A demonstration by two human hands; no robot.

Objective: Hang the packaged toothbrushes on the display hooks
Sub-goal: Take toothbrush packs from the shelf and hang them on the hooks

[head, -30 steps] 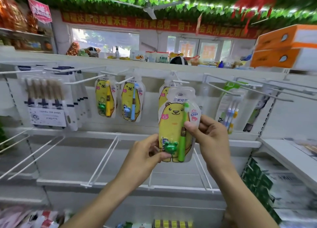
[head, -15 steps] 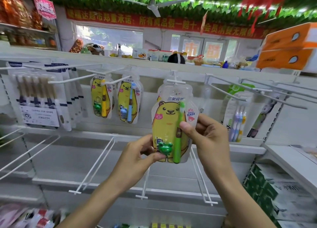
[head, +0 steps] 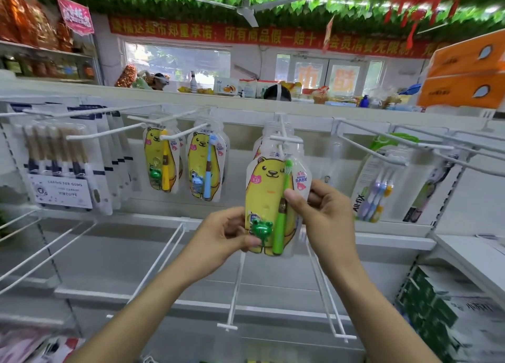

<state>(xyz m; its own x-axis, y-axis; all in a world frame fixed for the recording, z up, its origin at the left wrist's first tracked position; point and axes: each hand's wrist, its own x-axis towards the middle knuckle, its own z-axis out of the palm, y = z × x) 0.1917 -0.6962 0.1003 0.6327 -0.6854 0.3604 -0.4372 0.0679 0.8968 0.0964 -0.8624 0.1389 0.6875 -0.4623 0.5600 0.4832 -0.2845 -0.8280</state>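
Toothbrush pack being threaded onto a hook

The bear-printed toothbrush pack (head: pixel 269 198) has been raised since a second ago, so that its top hole now meets the tip of the middle hook (head: pixel 285 139). It is pinched at the lower edge by the left hand (head: pixel 226 234) and at the right edge by the right hand (head: pixel 325 212). Sliding it back along the hook is judged to remain.

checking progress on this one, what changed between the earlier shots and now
Both hands raised the yellow bear toothbrush pack with the green brush until its top reached the white display hook. The left hand and right hand keep their grip; the other hung packs are unchanged.
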